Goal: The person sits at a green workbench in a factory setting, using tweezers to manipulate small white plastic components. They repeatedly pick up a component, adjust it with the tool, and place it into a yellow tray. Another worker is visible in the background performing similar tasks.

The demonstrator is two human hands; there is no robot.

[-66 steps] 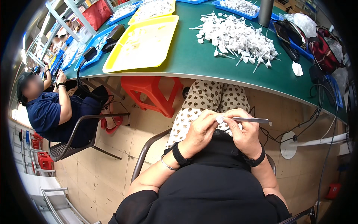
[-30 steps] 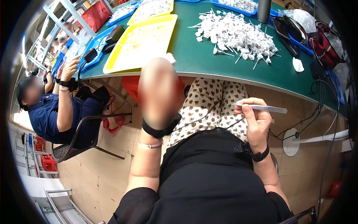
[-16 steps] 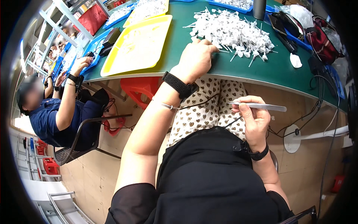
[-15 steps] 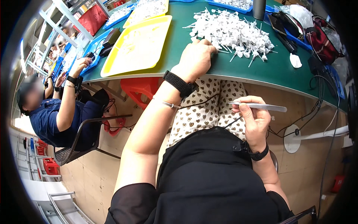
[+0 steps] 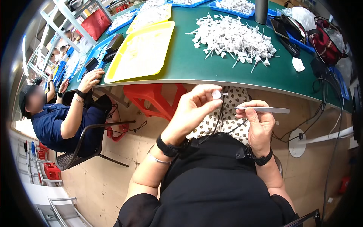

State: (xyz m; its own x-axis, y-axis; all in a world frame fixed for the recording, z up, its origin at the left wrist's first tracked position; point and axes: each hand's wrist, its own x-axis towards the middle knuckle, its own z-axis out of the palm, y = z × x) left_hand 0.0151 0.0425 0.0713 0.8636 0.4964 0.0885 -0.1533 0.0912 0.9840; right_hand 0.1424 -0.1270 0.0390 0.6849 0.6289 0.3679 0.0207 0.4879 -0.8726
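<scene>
Between the thumb and fingers of my left hand point(image 5: 194, 111) is a small white plastic piece point(image 5: 216, 94) with a round head and a thin stem pointing right. My right hand point(image 5: 259, 125) grips metal tweezers point(image 5: 270, 109), their tips pointing left toward the white piece, a short gap apart from it. Both hands are over my lap, just in front of the table edge. Beyond them, on the green table, lies a large loose pile of similar white pieces with thin stems point(image 5: 234, 38).
A yellow tray point(image 5: 166, 45) lies at the table's left, with blue trays point(image 5: 232, 9) of white pieces farther back. A dark cylinder point(image 5: 261, 11), a maroon bag point(image 5: 327, 41) and cables point(image 5: 324, 90) are at right. A red stool point(image 5: 151, 96) and a seated co-worker point(image 5: 53, 117) are at left.
My left hand has drawn back from the pile to above my lap, and a white piece now shows in its fingers. My right hand with the tweezers has barely moved.
</scene>
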